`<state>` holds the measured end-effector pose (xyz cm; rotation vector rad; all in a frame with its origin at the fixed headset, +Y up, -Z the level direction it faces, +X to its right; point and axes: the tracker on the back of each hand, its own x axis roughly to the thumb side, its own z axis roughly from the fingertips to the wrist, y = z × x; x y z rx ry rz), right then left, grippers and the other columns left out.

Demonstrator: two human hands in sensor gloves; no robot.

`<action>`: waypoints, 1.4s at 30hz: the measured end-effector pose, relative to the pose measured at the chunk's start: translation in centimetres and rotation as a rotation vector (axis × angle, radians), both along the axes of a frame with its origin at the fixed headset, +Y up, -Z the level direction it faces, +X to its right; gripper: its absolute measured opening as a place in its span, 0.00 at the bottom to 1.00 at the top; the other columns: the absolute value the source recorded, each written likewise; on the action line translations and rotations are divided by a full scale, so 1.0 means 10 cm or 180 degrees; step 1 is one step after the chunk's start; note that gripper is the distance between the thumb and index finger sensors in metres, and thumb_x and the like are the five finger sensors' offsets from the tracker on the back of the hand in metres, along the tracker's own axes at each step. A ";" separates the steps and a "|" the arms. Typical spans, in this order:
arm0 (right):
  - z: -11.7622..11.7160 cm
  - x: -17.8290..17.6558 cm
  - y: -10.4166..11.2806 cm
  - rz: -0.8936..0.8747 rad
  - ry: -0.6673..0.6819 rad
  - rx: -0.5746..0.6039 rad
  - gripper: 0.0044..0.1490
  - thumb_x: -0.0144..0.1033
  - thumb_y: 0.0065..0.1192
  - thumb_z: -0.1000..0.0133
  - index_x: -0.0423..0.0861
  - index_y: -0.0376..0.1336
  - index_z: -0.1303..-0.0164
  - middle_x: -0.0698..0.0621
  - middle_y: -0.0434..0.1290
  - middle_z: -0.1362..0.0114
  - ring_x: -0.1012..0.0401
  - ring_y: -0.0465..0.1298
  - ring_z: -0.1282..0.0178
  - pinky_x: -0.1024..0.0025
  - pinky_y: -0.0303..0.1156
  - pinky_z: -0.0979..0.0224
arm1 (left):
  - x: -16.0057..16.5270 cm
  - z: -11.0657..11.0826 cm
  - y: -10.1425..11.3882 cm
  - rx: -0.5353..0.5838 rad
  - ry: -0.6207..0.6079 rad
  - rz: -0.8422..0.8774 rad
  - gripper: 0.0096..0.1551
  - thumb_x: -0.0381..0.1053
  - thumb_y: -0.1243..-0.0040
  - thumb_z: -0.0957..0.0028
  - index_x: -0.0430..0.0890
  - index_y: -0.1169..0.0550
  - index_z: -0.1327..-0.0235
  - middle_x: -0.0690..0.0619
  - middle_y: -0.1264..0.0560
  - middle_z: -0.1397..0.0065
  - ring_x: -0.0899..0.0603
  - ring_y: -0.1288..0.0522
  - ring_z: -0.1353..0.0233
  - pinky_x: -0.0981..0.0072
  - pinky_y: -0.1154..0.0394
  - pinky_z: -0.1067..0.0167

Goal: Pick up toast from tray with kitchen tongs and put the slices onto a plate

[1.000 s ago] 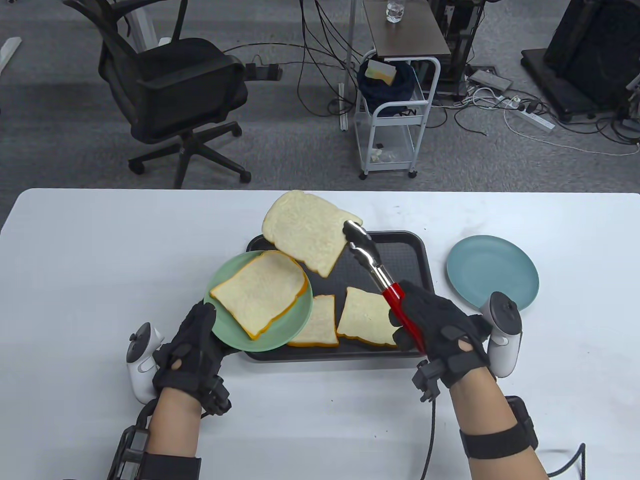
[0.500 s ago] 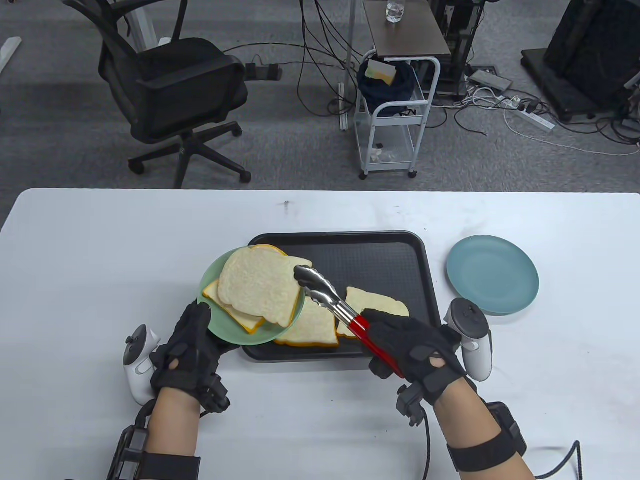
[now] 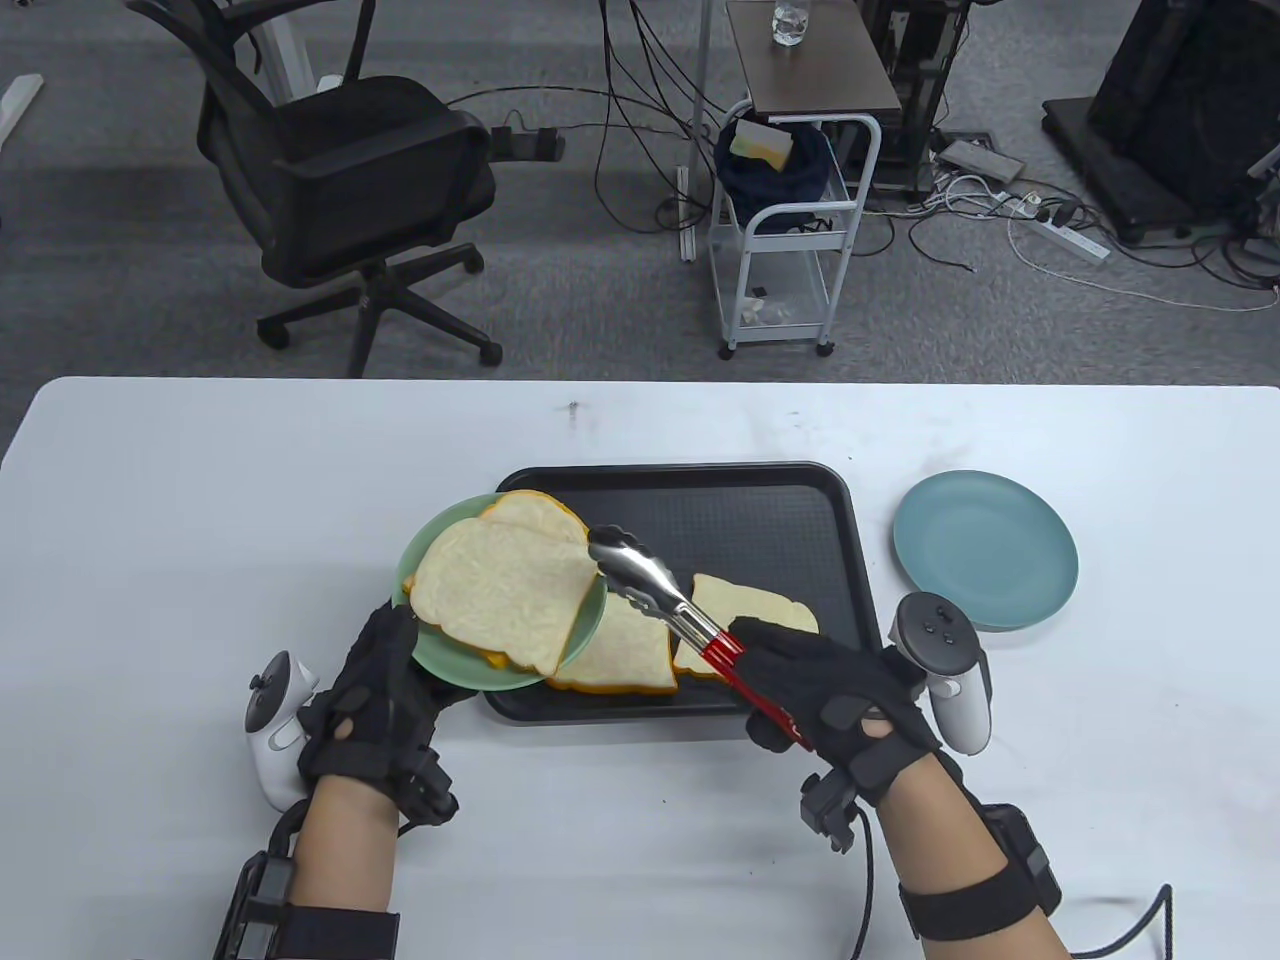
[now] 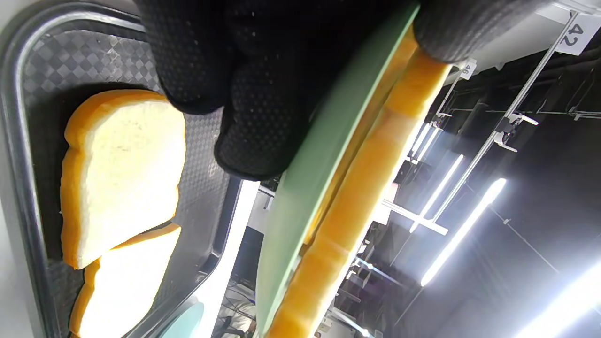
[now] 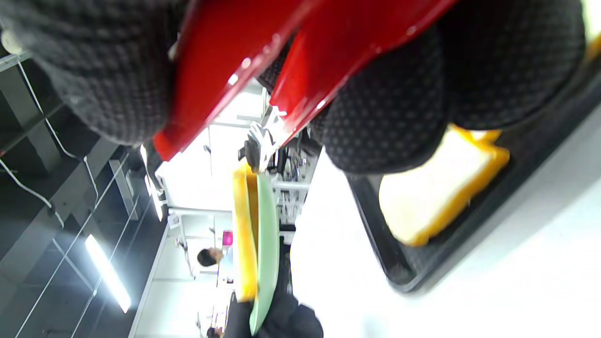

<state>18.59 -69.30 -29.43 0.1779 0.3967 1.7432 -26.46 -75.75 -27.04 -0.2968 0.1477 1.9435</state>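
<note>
My left hand holds a green plate by its near rim, raised over the left end of the black tray. Two toast slices lie stacked on it: the top slice covers most of the lower slice. My right hand grips the red handles of the kitchen tongs. Their metal tips sit at the top slice's right edge; whether they still pinch it I cannot tell. Two more slices lie on the tray. In the left wrist view my fingers press the plate from below.
A blue plate sits on the white table right of the tray. Beyond the table's far edge stand an office chair and a small white cart, with cables on the floor.
The tongs carried a slice from above the tray's far left corner down onto the green plate, on top of the first slice. My right hand moved left and nearer; the plate barely shifted.
</note>
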 end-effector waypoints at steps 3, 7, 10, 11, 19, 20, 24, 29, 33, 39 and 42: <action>-0.09 0.27 -0.04 0.0029 -0.0314 -0.0001 0.53 0.66 0.70 0.52 0.44 0.62 0.25 0.34 0.78 0.39 0.48 0.85 0.62 0.47 0.81 0.53 | -0.01 0.00 0.01 0.0013 0.0011 0.0019 0.35 0.66 0.50 0.45 0.61 0.43 0.26 0.54 0.24 0.26 0.46 0.11 0.44 0.54 0.21 0.36; -0.20 0.67 -0.19 0.0190 -0.0763 -0.0092 0.53 0.67 0.71 0.53 0.43 0.63 0.26 0.34 0.78 0.40 0.49 0.85 0.62 0.46 0.81 0.53 | -0.01 0.00 0.01 0.0008 0.0014 0.0030 0.35 0.66 0.50 0.45 0.61 0.43 0.26 0.54 0.24 0.26 0.46 0.11 0.44 0.54 0.21 0.36; -0.26 0.96 -0.34 0.0510 -0.1067 -0.0185 0.53 0.67 0.72 0.54 0.44 0.64 0.26 0.34 0.78 0.40 0.49 0.85 0.61 0.46 0.81 0.52 | -0.01 0.00 0.00 0.0003 0.0012 0.0022 0.35 0.66 0.50 0.45 0.61 0.42 0.26 0.54 0.24 0.26 0.46 0.11 0.44 0.54 0.21 0.37; -0.27 1.02 -0.38 0.0609 -0.1130 -0.0218 0.53 0.67 0.72 0.54 0.44 0.64 0.26 0.34 0.78 0.40 0.49 0.85 0.61 0.46 0.81 0.52 | -0.01 0.00 0.00 0.0004 0.0011 0.0024 0.35 0.66 0.50 0.45 0.61 0.42 0.26 0.54 0.24 0.26 0.45 0.11 0.44 0.54 0.21 0.36; -0.32 1.38 -0.72 0.1018 -0.1064 -0.0830 0.51 0.65 0.73 0.53 0.44 0.65 0.27 0.34 0.79 0.40 0.46 0.84 0.61 0.45 0.80 0.51 | -0.02 0.00 -0.01 0.0008 0.0030 0.0020 0.35 0.66 0.50 0.45 0.61 0.42 0.26 0.54 0.24 0.26 0.46 0.11 0.44 0.54 0.21 0.37; -0.32 1.40 -0.74 0.1057 -0.0996 -0.0879 0.51 0.65 0.73 0.53 0.45 0.65 0.27 0.35 0.78 0.39 0.46 0.84 0.60 0.45 0.80 0.51 | -0.03 0.00 -0.01 0.0007 0.0032 0.0024 0.35 0.66 0.50 0.45 0.61 0.42 0.26 0.54 0.24 0.26 0.45 0.11 0.44 0.54 0.21 0.37; -0.33 1.46 -0.81 0.1207 -0.0938 -0.1042 0.49 0.63 0.74 0.53 0.45 0.65 0.27 0.35 0.78 0.39 0.46 0.84 0.60 0.45 0.80 0.50 | -0.03 0.00 -0.01 0.0002 0.0041 0.0029 0.35 0.66 0.50 0.45 0.61 0.42 0.26 0.54 0.24 0.26 0.45 0.11 0.44 0.54 0.21 0.37; -0.32 1.54 -0.84 0.1098 -0.0627 -0.1257 0.47 0.61 0.75 0.52 0.46 0.66 0.28 0.35 0.78 0.40 0.46 0.84 0.60 0.44 0.79 0.50 | -0.04 0.00 -0.01 -0.0001 0.0047 0.0019 0.35 0.66 0.50 0.45 0.61 0.42 0.26 0.54 0.24 0.26 0.45 0.11 0.44 0.54 0.21 0.37; -0.31 1.59 -0.83 0.1096 -0.0363 -0.1376 0.46 0.59 0.77 0.53 0.46 0.67 0.28 0.34 0.79 0.41 0.45 0.83 0.61 0.43 0.79 0.51 | -0.04 0.00 -0.02 -0.0010 0.0050 0.0007 0.35 0.66 0.50 0.45 0.61 0.43 0.26 0.54 0.24 0.26 0.46 0.11 0.44 0.54 0.21 0.37; -0.31 1.56 -0.84 0.1168 -0.0259 -0.1401 0.40 0.51 0.78 0.53 0.48 0.70 0.31 0.35 0.81 0.43 0.44 0.84 0.63 0.42 0.79 0.52 | -0.04 -0.01 -0.02 -0.0009 0.0041 -0.0009 0.35 0.66 0.50 0.45 0.61 0.43 0.26 0.54 0.24 0.26 0.45 0.11 0.44 0.54 0.21 0.37; -0.32 1.58 -0.81 0.1046 -0.0318 -0.1292 0.39 0.50 0.78 0.52 0.48 0.71 0.32 0.36 0.81 0.43 0.44 0.84 0.63 0.43 0.79 0.52 | -0.04 -0.01 -0.02 -0.0005 0.0037 -0.0004 0.35 0.66 0.50 0.45 0.61 0.43 0.26 0.54 0.24 0.26 0.45 0.11 0.44 0.54 0.21 0.37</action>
